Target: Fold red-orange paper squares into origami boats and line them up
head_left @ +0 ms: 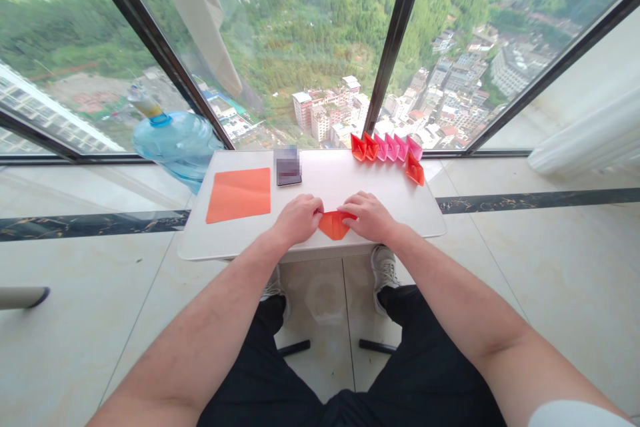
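Note:
A partly folded piece of orange paper [334, 227] lies at the front edge of the small white table [240, 237], between my two hands. My left hand [301, 217] pinches its left corner between thumb and curled fingers. On the other side, my right hand [369, 215] is closed on the upper right part of the paper, fingers bent over it. Its lower edge comes to a blunt point towards me. Some of the paper's upper edge is hidden under my right fingers.
Orange paper sheets [239, 195] lie flat at the table's left, beside a dark phone-like object [289, 167], partly blurred. Several folded pink paper pieces [395, 147] and orange folded pieces [415, 169] stand at the back right. A blue water bottle [175, 140] stands behind the left corner, by the window.

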Action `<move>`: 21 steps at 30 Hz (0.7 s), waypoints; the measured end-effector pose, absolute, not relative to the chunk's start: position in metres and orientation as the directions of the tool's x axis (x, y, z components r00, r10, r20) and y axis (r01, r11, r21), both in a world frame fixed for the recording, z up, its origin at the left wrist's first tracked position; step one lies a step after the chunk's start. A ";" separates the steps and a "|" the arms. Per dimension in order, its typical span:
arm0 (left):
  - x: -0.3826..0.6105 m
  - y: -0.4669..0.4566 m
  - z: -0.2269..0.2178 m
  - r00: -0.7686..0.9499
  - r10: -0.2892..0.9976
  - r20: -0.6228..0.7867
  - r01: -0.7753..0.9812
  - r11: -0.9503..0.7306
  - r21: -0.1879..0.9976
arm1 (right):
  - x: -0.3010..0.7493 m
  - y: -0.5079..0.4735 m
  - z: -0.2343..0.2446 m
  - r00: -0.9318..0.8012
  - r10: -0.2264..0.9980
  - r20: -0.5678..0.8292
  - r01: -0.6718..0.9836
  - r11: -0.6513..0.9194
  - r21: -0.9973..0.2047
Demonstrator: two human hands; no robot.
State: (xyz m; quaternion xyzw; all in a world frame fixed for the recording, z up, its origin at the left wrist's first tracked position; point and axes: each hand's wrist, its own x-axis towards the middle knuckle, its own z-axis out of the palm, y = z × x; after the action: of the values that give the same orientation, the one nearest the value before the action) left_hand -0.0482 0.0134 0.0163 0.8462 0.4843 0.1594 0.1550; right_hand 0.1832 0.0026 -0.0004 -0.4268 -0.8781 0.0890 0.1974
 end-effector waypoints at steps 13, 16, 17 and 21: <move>-0.045 0.016 0.019 0.158 0.987 -0.007 0.501 -0.075 0.862 | 0.179 0.007 0.002 -0.231 0.960 0.157 0.445 0.247 -0.861; -0.045 0.018 0.020 0.158 0.985 -0.065 0.314 0.012 0.949 | 0.180 0.011 0.007 -0.148 0.985 0.090 0.288 0.131 -0.949; -0.044 0.018 0.020 0.161 0.985 -0.064 0.292 0.014 0.956 | 0.180 0.011 0.008 -0.141 0.986 0.085 0.258 0.120 -0.959; -0.042 0.017 0.018 0.154 0.988 -0.019 0.306 -0.030 0.952 | 0.179 0.012 0.010 -0.147 0.986 0.078 0.221 0.109 -0.969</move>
State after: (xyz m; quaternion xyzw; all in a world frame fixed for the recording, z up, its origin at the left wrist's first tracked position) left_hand -0.0425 0.0171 0.0177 0.6105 0.5299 0.3770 0.4520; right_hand 0.1792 0.0115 0.0100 -0.4946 -0.6104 0.4481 0.4266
